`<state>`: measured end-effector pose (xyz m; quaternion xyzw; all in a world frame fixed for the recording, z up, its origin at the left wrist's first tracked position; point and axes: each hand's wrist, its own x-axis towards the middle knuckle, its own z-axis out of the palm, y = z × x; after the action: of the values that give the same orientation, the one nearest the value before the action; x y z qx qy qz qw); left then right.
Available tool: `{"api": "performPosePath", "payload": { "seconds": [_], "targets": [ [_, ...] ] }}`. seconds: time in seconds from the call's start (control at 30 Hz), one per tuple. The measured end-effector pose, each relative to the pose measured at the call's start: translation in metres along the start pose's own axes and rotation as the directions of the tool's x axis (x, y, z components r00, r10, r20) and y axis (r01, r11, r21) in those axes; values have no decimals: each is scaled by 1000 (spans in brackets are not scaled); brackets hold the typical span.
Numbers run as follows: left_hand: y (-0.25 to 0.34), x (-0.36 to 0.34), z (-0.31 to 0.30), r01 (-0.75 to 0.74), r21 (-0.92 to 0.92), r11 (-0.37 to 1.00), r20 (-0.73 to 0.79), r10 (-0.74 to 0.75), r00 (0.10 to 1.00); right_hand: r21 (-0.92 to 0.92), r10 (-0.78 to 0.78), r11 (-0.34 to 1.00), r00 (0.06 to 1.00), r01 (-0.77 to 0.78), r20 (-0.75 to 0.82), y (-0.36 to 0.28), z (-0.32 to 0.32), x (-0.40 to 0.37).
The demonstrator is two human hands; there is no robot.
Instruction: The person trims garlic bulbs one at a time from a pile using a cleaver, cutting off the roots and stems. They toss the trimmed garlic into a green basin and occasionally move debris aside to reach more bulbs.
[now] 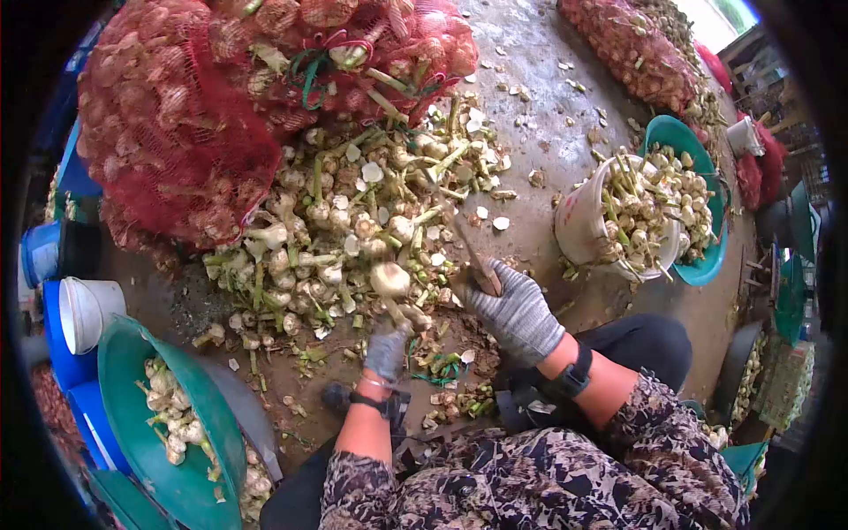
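My left hand (387,353), in a grey knit glove, is closed around the stem of a garlic bulb (389,279), whose pale round head points away from me. To its right, my gloved right hand (517,314) grips a knife (474,254) by the handle, with the narrow blade slanting up and to the left. Blade and bulb are apart. Beyond both hands spreads a heap of garlic (300,256) with stems, loose skins and cut pieces on the ground. Bits of green string (439,369) lie just below the hands.
Large red mesh sacks of garlic (177,132) stand behind the heap. At right, a white bucket (579,221) full of garlic leans against a teal basin (711,247). A green basin (124,389) with garlic bulbs sits at left, near a white bucket (102,314). Another mesh sack (632,53) lies far right.
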<state>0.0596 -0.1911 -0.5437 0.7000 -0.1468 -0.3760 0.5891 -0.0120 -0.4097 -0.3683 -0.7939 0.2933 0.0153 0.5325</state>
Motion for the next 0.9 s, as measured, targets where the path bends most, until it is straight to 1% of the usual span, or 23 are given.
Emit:
{"api": "performPosePath", "payload": {
  "seconds": [0.03, 0.07, 0.1, 0.13, 0.17, 0.2, 0.23, 0.27, 0.3, 0.33, 0.37, 0.43, 0.47, 0.5, 0.57, 0.6, 0.63, 0.67, 0.7, 0.77, 0.8, 0.83, 0.9],
  "targets": [
    [36, -10, 6, 33, -104, 994, 31, -30, 999, 41, 35, 999, 998, -33, -49, -1, 2, 2],
    [29, -14, 6, 23, -104, 994, 26, -20, 999, 176, 26, 984, 995, -10, -92, 10, 9, 7],
    [15, -18, 4, -139, 107, 985, 76, 131, 988, 176, 15, 984, 995, 2, -96, 18, 13, 11],
    [23, -21, 4, -301, 305, 904, 157, 264, 952, 218, 77, 974, 994, -60, -74, 12, 14, 13],
    [30, -24, 6, -310, 310, 899, 158, 273, 949, 260, 140, 958, 989, -123, -48, 5, 14, 12],
    [36, -29, 10, -255, 209, 944, 171, 222, 960, 337, 260, 901, 962, -272, 80, -2, 12, 4],
    [73, -35, 17, -193, 108, 975, 190, 171, 967, 341, 251, 903, 965, -262, 77, -6, 15, 0],
    [113, -40, 20, -29, 65, 997, 203, 16, 979, 295, 139, 940, 983, -169, 122, -8, 18, -6],
    [128, -51, 25, -35, 72, 997, 198, 20, 980, 253, 28, 965, 985, -71, 171, -10, 23, -14],
    [138, -60, 31, -129, -68, 989, 108, 136, 985, 227, -76, 973, 989, 45, 130, -15, 29, -26],
    [142, -67, 34, -233, -199, 952, 3, 238, 971, 197, -92, 979, 981, 57, 169, -13, 33, -30],
    [136, -75, 24, -243, -198, 949, 12, 251, 968, 232, -132, 968, 978, 93, 160, -24, 29, -43],
    [135, -82, 17, -138, -179, 974, 5, 141, 990, 277, -103, 960, 979, 52, 174, -36, 19, -52],
    [133, -89, 11, -31, -161, 986, -5, 31, 1000, 202, -291, 939, 956, 279, 34, -34, 20, -52],
    [118, -96, 4, -40, -225, 974, -14, 38, 999, -66, -309, 944, 937, 323, 167, -31, 3, -64],
    [112, -97, -2, -353, 334, 874, -10, 378, 926, -175, -453, 860, 875, 480, 172, -28, 0, -70],
    [100, -94, -8, -505, 759, 411, 176, 617, 767, -174, -459, 856, 871, 486, 176, -32, 0, -75],
    [54, -88, -19, -461, 770, 441, 253, 452, 855, -292, -433, 796, 836, 530, 337, -37, -2, -81],
    [28, -87, -21, -459, 772, 439, 252, 452, 856, -393, -375, 714, 790, 580, 485, -40, -2, -86],
    [-13, -87, -23, -405, 405, 820, 129, 387, 913, -393, -413, 690, 777, 607, 475, -39, 3, -92],
    [-27, -87, -22, -342, 165, 925, 88, 331, 939, -389, -415, 673, 757, 629, 505, -37, 7, -92],
    [-39, -87, -21, -259, -89, 962, 65, 265, 962, -385, -417, 654, 736, 650, 534, -35, 9, -92],
    [-53, -88, -20, -58, -564, 824, 71, 119, 990, -379, -430, 647, 727, 662, 536, -33, 11, -91]
  ]
}}
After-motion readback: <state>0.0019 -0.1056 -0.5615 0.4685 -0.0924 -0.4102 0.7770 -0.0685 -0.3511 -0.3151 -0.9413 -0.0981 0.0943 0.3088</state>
